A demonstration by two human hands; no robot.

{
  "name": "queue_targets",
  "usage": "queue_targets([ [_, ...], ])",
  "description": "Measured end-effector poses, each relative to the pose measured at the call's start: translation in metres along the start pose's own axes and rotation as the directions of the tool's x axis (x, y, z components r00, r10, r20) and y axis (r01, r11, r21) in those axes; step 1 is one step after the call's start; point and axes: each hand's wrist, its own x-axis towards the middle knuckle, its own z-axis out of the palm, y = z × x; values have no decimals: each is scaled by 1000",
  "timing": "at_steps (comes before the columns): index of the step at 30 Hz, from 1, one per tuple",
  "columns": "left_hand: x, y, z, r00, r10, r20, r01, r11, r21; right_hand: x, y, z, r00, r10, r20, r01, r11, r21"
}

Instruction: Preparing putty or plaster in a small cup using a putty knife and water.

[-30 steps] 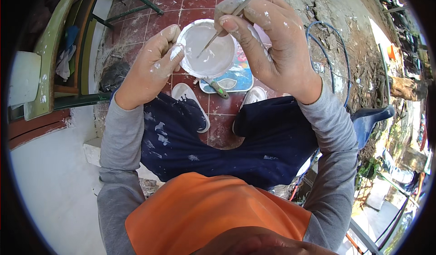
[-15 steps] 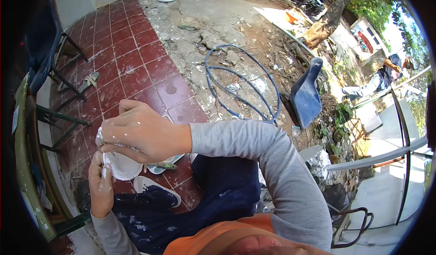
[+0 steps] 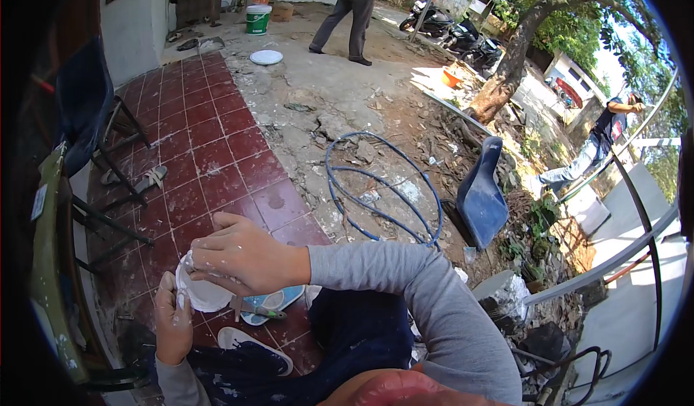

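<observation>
A white round dish or lid (image 3: 206, 295), smeared with white, is held over the tiled floor at the lower left. My left hand (image 3: 173, 319) grips its left edge, with the thumb on the near side. Across the upper rim lies my right hand (image 3: 242, 256), its fingers bent and closed on the edge, which hides much of the dish. White spots dot both hands. Beyond the dish, a scraper-like tool with a green handle (image 3: 264, 310) rests over a blue-and-white slipper (image 3: 285, 301) on the floor.
Blue chairs (image 3: 90, 109) and a green frame (image 3: 54, 232) stand at the left. A coiled blue hose (image 3: 332, 167) and a blue chair seat (image 3: 483, 196) lie on rough ground. Farther off are a white lid (image 3: 266, 57), a green-and-white bucket (image 3: 257, 20) and two people.
The view has tilted up, so more of the yard and a standing person show. Both hands sit lower in the picture, still holding the white dish. At right, the other person's posture has changed.
</observation>
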Motion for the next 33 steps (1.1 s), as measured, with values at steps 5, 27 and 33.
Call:
queue_targets([
  [5,1,15,-3,998,16,63,-26,987,161,2,-3,-1,999,-40,2,40,997,-62],
  [27,-1,26,4,998,68,-11,-66,993,95,4,-4,-5,999,26,30,-22,992,-124],
  [33,1,32,0,994,-49,94,31,983,182,6,-6,-4,999,7,31,-5,999,-44],
])
